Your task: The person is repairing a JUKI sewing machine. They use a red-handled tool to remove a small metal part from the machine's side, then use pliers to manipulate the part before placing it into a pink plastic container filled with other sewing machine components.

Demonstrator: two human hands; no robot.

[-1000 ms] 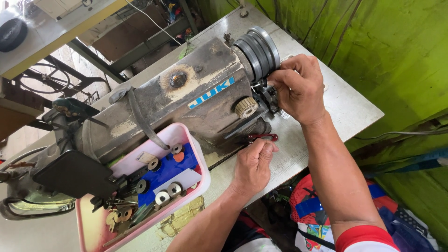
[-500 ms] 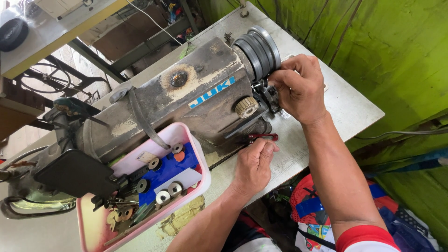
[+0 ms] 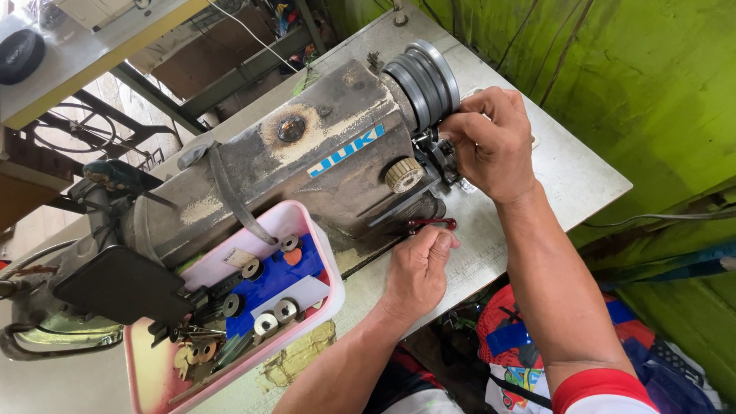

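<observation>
Sewing machine (image 3: 307, 165) between hands — right hand (image 3: 491, 142) at handwheel (image 3: 425, 77)

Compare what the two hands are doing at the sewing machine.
The right hand is raised at the black parts beside the handwheel, fingers curled; the left hand lies low on the table. The left hand pinches a small red-handled tool; whether the right hand holds anything is hidden. Both are bare and close to the sewing machine.

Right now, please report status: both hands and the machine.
Right hand grips small part by handwheel of sewing machine. Left hand holds red-handled tool. Pink tray close beside.
</observation>
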